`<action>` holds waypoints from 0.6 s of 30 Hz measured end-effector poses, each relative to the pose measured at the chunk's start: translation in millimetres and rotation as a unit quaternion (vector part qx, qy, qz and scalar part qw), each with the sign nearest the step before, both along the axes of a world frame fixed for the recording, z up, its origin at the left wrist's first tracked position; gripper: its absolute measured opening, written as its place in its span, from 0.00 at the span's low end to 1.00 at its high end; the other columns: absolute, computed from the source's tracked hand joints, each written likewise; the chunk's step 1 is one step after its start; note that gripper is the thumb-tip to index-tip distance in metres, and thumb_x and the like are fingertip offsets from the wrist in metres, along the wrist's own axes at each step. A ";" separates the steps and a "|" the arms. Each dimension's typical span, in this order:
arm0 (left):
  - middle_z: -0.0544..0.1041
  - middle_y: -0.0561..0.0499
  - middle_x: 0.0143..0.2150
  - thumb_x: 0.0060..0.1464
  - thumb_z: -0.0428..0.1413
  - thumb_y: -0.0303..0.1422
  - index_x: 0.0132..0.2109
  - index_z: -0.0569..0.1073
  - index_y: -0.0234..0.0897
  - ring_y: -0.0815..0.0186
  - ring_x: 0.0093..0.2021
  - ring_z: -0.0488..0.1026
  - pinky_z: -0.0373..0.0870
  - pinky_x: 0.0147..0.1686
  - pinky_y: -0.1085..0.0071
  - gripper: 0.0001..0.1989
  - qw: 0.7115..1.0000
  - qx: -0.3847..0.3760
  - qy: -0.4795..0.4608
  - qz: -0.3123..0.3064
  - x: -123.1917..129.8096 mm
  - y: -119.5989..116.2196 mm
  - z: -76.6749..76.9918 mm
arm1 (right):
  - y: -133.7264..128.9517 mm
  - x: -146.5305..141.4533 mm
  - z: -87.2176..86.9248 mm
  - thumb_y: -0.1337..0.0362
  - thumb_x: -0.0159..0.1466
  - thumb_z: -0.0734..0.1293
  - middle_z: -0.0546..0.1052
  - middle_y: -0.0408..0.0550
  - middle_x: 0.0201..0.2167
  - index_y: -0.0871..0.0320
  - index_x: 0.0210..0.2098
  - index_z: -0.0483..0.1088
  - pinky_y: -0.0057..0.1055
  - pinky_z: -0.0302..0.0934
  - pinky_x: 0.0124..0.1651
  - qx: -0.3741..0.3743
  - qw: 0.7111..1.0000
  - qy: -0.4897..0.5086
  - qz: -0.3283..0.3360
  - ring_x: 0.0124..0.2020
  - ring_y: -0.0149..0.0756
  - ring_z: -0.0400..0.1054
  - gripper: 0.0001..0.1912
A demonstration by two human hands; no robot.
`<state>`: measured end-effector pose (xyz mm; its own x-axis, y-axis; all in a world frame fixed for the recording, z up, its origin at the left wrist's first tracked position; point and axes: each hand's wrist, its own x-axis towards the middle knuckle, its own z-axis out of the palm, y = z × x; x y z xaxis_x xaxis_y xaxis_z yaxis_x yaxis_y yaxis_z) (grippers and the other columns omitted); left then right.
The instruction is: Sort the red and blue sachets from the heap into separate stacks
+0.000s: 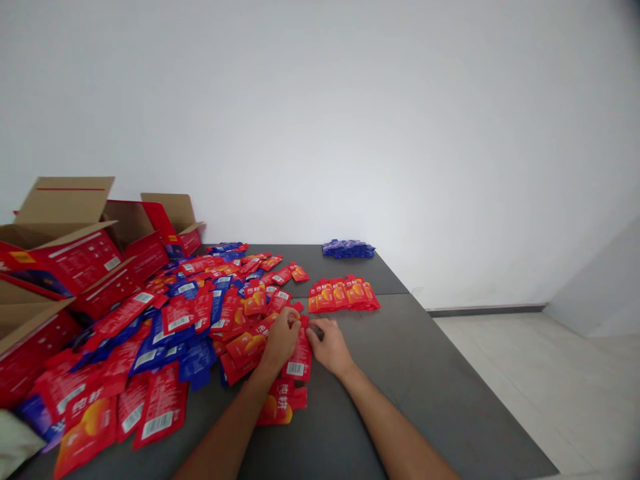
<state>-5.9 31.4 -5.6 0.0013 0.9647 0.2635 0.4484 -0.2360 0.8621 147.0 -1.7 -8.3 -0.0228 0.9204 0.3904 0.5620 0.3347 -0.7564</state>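
Note:
Near the middle of the dark table, my left hand (283, 335) has its fingers closed at the upper end of a red pouch (299, 357), whose barcode side faces up. My right hand (327, 343) touches the same pouch's top from the right, with thumb and fingers curled; whether it grips the pouch is hidden. Below them lies another red pouch (277, 403) with an orange fruit picture. Left of my hands spreads a loose heap of red pouches (163, 403) and blue pouches (197, 360). Beyond my right hand is a row of overlapping red pouches (344, 294).
Open red cardboard boxes (83, 259) stand along the left side. A stack of blue pouches (349, 249) sits at the table's far edge by the white wall. The grey table (400, 373) ends at a slanting right edge, with pale floor beyond.

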 end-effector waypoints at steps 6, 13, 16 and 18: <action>0.78 0.49 0.37 0.50 0.56 0.35 0.41 0.71 0.35 0.64 0.38 0.75 0.70 0.40 0.68 0.12 0.982 -0.043 -0.181 -0.041 7.7 -6.3 9.6 | 3.7 0.5 -0.2 0.52 0.63 0.66 0.76 0.45 0.28 0.58 0.36 0.74 0.29 0.59 0.32 -0.091 0.973 0.212 0.026 0.28 0.34 0.66 0.15; 0.70 0.55 0.25 0.54 0.53 0.44 0.27 0.67 0.36 0.69 0.28 0.65 0.61 0.28 0.73 0.16 0.985 -0.080 -0.141 -0.066 14.1 -12.9 9.4 | -1.1 5.3 10.7 0.46 0.58 0.70 0.76 0.44 0.28 0.58 0.35 0.75 0.28 0.58 0.30 -0.137 0.931 0.331 0.070 0.26 0.32 0.64 0.20; 0.66 0.57 0.25 0.55 0.51 0.42 0.27 0.64 0.37 0.70 0.27 0.62 0.58 0.28 0.74 0.15 0.985 -0.070 -0.149 -0.059 15.4 -12.1 6.5 | -3.1 3.9 14.0 0.46 0.57 0.71 0.75 0.43 0.27 0.58 0.34 0.75 0.27 0.57 0.30 -0.149 0.919 0.355 0.089 0.25 0.31 0.63 0.20; 0.65 0.57 0.24 0.56 0.50 0.40 0.26 0.63 0.37 0.70 0.27 0.61 0.58 0.28 0.74 0.14 0.986 -0.059 -0.144 -0.059 16.1 -12.0 6.7 | -4.4 2.7 15.8 0.46 0.58 0.71 0.74 0.42 0.26 0.58 0.33 0.74 0.27 0.57 0.30 -0.149 0.911 0.370 0.102 0.25 0.30 0.62 0.20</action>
